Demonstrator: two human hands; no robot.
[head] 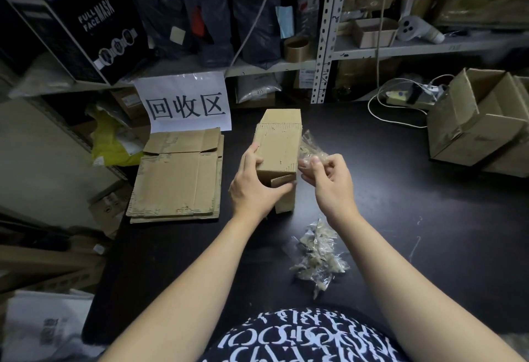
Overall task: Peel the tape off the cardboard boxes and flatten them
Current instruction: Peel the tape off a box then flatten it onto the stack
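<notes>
Peel step on the little box, flattening comes after

Closest to me on the black table point(400, 204) is a crumpled pile of clear peeled tape point(317, 258). Just past it my left grip point(254, 187) is wrapped round the near end of the small brown cardboard box point(282, 147). My right grip point(329, 181) is pinched on a crinkly strip of clear tape point(310, 147) at the box's right side; can't tell if it's fully free. Next I reckon I pull it clear, drop it on the pile, then open the flaps and squash the box. Further back left is the stack of flattened brown cardboard point(177, 181) under a white paper sign point(186, 104), and more open cardboard boxes point(481, 121) are far right.
</notes>
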